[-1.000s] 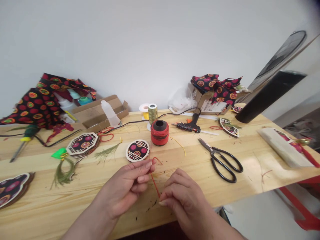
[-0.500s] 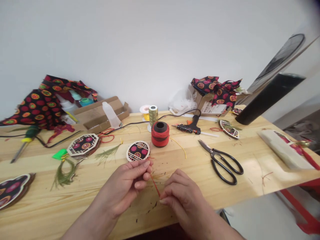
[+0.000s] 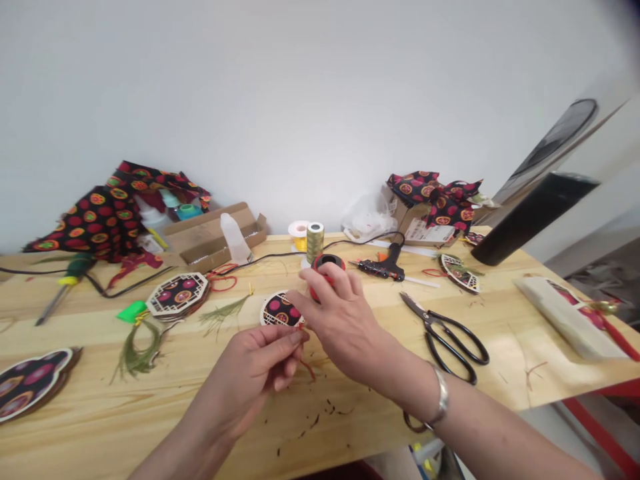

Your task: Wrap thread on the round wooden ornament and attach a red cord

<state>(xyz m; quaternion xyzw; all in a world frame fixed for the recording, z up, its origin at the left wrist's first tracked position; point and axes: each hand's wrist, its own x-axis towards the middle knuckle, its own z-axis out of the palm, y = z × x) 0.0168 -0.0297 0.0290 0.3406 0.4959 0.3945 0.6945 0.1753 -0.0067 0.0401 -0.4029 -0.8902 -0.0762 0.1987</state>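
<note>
A red cord (image 3: 308,369) is pinched between the thumb and fingers of my left hand (image 3: 270,353), its loose end hanging below. The cord runs at the lower edge of a round ornament (image 3: 281,309) with patterned dark fabric and a pale lattice frame. My right hand (image 3: 343,317) reaches over beside the left fingertips, its fingers spread and bent; its thumb is mostly hidden. Behind those fingers stands a red thread spool (image 3: 320,293), partly covered. Black-handled scissors (image 3: 447,340) lie to the right, partly behind my right forearm.
A glue gun (image 3: 385,265) lies behind the scissors. An octagonal ornament (image 3: 179,295) and a green tassel (image 3: 140,347) are on the left, with a screwdriver (image 3: 63,290) beyond. A gold-green thread cone (image 3: 315,243) and an open cardboard box (image 3: 210,243) stand near the wall.
My right hand has let go of the cord's lower end and moved up and left to the left fingertips, covering part of the spool. My left hand keeps its pinch.
</note>
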